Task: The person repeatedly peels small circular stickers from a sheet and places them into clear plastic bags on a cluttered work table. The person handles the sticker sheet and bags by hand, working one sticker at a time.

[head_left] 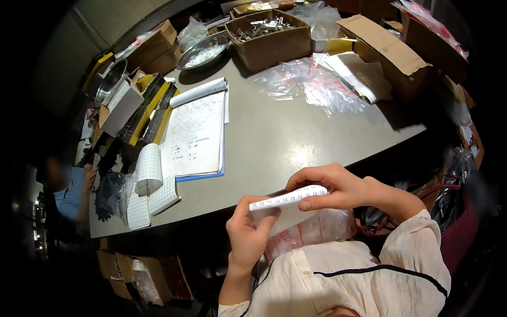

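Observation:
Between my two hands is a white label sheet (285,198), folded or rolled, with rows of small printed marks along its upper side. My left hand (247,228) grips its left end, the thumb pressed on the near face. My right hand (340,188) is closed on the right end, thumb in front and fingers over the back. The sheet is held just off the table's near edge, above clear plastic bags with red lines (311,228) at my lap. Part of the sheet's underside is hidden by my fingers.
On the grey table (253,153) lie a notepad on a blue board (196,134), more label sheets (150,182) and scattered clear bags (317,87). Behind stand a metal bowl (203,55) and a carton of metal parts (272,47). Another person (74,193) is at the left.

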`<move>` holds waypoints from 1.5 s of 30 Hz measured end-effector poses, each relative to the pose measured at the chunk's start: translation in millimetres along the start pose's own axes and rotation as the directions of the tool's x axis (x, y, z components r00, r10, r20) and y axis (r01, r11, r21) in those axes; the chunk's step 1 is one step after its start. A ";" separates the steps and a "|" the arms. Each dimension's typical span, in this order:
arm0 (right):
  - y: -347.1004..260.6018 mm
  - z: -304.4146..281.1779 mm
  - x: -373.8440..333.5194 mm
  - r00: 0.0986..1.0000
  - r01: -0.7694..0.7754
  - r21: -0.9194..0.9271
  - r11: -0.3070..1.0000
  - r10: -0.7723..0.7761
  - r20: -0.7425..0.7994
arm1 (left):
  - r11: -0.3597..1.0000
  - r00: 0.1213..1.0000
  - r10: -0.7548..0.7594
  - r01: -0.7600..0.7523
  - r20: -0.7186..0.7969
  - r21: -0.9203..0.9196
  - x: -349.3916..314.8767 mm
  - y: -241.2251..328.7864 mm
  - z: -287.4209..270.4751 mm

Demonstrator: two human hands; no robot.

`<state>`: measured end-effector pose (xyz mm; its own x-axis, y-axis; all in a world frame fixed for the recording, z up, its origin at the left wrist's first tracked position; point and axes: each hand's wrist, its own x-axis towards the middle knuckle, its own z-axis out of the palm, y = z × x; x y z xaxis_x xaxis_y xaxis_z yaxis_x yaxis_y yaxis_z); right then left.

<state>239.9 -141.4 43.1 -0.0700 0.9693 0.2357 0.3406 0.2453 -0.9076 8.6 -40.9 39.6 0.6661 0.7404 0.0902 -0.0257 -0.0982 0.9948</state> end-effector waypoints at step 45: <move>-0.3 -28.2 8.4 0.984 -0.094 -0.114 0.989 0.075 -0.163 | 0.947 0.966 0.255 -0.241 -0.039 0.210 44.7 -11.3 -1.5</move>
<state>265.6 -133.8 55.1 0.1091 0.9693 0.2202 0.4499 0.1494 -0.8805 37.5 -5.7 32.4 0.6078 0.7165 0.3424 -0.0281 -0.4115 0.9110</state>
